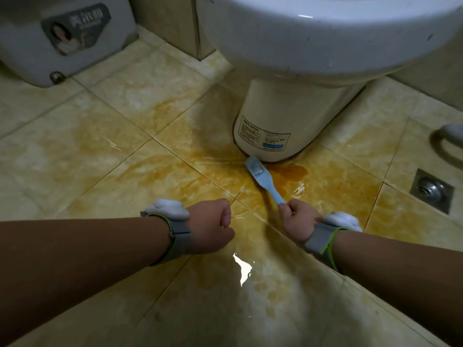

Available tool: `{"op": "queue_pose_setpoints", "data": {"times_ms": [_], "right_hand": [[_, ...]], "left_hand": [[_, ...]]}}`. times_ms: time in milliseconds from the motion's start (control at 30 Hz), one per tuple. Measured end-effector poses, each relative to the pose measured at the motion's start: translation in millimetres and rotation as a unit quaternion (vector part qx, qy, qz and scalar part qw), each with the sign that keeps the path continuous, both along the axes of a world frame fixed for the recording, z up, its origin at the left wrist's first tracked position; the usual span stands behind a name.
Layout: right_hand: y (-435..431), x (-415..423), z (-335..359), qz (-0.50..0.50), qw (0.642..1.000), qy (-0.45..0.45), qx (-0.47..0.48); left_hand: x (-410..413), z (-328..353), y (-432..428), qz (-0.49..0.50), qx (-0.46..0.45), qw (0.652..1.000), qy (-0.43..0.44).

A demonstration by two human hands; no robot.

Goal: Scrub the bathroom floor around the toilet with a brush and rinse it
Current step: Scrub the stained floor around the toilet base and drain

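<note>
Blue brush [259,175] head at toilet [275,116] base | right hand [298,221] grips handle | left hand [210,229] fisted, empty

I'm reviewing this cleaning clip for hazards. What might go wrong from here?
The tiled floor is wet and glossy, so slipping seems possible. The right hand grips the brush only at its handle end, so it may twist under pressure. Scrubbing could spread the brown puddle beside the toilet base rather than toward the floor drain.
</note>
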State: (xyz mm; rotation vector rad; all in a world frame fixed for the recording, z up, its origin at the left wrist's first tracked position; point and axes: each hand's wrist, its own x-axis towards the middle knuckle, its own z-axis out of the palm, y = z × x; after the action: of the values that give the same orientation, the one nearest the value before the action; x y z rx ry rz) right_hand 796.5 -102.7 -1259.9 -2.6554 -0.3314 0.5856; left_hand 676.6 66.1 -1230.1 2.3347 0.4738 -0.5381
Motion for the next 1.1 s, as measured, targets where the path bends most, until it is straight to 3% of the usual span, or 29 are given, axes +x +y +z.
{"op": "queue_pose_setpoints", "data": {"times_ms": [133,300,467,567,767,900,1100], "right_hand": [[-39,11,-3,-0.048,0.997,-0.049,-0.022],[-39,7,2,-0.103,0.993,-0.041,-0.042],[-26,-32,10,0.030,0.999,0.012,0.023],[-38,-30,3,0.071,0.997,0.031,-0.013],[-47,0,-2,-0.106,0.992,-0.030,-0.065],[-43,5,5,-0.144,0.987,-0.025,-0.060],[-21,-31,6,0.044,0.998,0.039,0.009]], "left_hand": [[4,1,-3,-0.002,0.009,1.000,0.005],[17,2,-21,-0.009,0.010,1.000,-0.019],[20,1,-32,-0.010,0.012,0.999,-0.040],[18,-1,-31,-0.014,0.012,0.999,-0.035],[14,-4,-25,-0.004,-0.001,1.000,-0.016],[16,-5,-25,-0.014,0.006,1.000,-0.019],[16,-7,-25,-0.016,0.010,1.000,-0.021]]}}
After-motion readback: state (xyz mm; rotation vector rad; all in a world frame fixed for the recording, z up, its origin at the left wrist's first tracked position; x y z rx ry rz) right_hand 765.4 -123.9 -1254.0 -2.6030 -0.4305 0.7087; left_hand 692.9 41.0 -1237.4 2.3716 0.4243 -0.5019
